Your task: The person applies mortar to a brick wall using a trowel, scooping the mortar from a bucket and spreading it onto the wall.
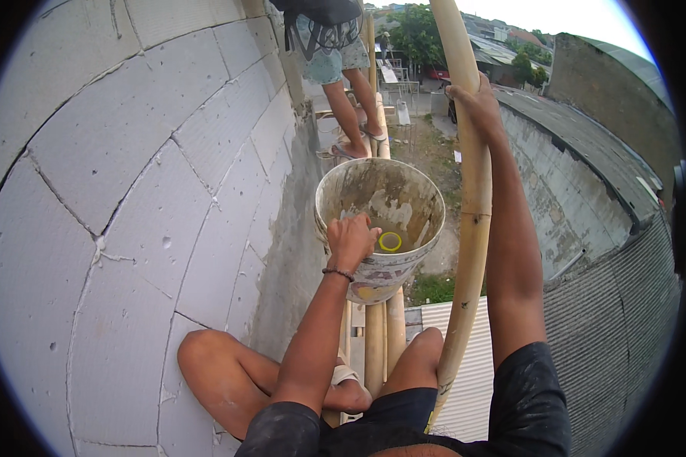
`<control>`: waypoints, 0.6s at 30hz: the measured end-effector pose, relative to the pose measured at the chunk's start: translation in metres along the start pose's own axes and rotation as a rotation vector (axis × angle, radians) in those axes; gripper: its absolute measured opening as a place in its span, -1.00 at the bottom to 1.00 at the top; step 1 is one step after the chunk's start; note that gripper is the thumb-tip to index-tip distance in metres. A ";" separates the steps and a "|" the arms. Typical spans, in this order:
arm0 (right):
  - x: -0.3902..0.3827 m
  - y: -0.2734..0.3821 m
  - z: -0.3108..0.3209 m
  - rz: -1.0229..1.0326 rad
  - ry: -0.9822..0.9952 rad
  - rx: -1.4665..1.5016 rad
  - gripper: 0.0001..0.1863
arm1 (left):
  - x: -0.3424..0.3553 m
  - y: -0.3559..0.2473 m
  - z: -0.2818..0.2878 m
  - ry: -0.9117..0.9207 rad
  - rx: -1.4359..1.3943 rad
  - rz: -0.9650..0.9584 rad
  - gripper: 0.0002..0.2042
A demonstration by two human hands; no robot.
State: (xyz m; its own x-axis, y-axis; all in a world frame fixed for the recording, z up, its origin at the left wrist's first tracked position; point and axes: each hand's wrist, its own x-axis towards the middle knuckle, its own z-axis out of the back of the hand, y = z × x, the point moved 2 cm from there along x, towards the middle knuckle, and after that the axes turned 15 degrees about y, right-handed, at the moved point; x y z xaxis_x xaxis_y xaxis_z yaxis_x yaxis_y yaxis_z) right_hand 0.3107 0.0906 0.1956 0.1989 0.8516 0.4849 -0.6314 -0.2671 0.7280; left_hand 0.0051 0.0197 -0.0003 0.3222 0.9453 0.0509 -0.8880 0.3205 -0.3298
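A mortar-stained bucket (pixel 379 268) stands on the bamboo poles in front of me. My left hand (pixel 351 238) is closed at its near rim, fingers curled over the edge; what the fingertips touch inside is partly hidden. Inside the bucket, close to those fingers, lies a yellow ring-shaped thing (pixel 389 241) whose kind I cannot make out. My right hand (pixel 476 107), raised at the right, is wrapped round an upright bamboo pole (pixel 474 206).
A block wall (pixel 160 175) rises along my left. Ahead, another person's legs (pixel 351 107) stand on the bamboo poles (pixel 375 343) that run beneath the bucket. Lower down on the right are a corrugated roof (pixel 610 297) and a grey wall (pixel 556 183); ground shows far below.
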 end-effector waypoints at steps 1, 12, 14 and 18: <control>-0.001 0.002 0.001 0.013 0.002 0.003 -0.05 | 0.000 0.000 -0.001 -0.053 0.005 -0.036 -0.68; 0.000 -0.001 0.002 0.033 -0.011 0.003 -0.07 | -0.001 -0.002 -0.001 -0.058 -0.057 -0.042 -0.69; 0.001 0.000 0.000 0.028 -0.015 -0.012 -0.07 | 0.000 0.000 -0.002 -0.063 -0.055 -0.044 -0.69; 0.000 0.002 -0.002 0.047 -0.017 -0.023 -0.20 | 0.001 0.003 -0.003 -0.060 -0.047 -0.042 -0.70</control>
State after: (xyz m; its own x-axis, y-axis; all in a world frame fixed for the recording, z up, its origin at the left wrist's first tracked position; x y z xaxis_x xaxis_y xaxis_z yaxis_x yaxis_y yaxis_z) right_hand 0.3077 0.0914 0.1962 0.1811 0.8308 0.5264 -0.6570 -0.2961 0.6933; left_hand 0.0038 0.0210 -0.0041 0.3370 0.9336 0.1219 -0.8574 0.3578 -0.3700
